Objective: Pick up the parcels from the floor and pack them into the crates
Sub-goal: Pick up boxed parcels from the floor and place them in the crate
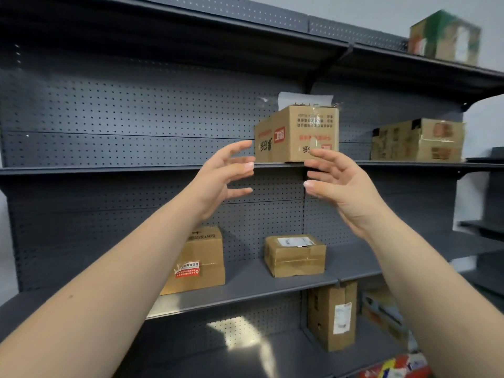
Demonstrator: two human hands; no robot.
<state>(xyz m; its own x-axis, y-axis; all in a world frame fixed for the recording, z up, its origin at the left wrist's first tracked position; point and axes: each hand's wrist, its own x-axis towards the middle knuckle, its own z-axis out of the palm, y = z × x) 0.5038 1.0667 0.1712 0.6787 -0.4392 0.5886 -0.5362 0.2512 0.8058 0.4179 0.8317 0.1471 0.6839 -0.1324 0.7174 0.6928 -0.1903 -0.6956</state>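
Facing each other, left hand (222, 175) and right hand (343, 184) are held with fingers spread, nothing grasped. Cardboard parcel (297, 135) is seated on grey shelf (136, 169), just behind both hands.

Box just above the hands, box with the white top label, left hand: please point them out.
box just above the hands (311, 132): head view, printed face.
box with the white top label (296, 261): head view, taped front.
left hand (216, 180): head view, hand's middle.
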